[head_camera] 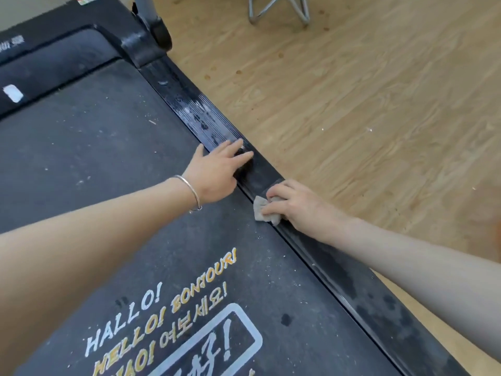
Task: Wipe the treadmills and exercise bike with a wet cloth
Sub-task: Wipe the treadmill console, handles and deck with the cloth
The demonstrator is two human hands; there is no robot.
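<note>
Treadmill [108, 147]: right hand [298, 207] gripping cloth [261, 211]

Dark grey treadmill belt [95, 164] speckled with pale dust, white and orange lettering [162, 316] printed on it, glossy black ribbed side rail [206, 123] with whitish smears, beige-grey cloth [261, 210], silver bracelet [191, 189], light wood-grain floor [366, 104], chrome frame [279, 9]
</note>
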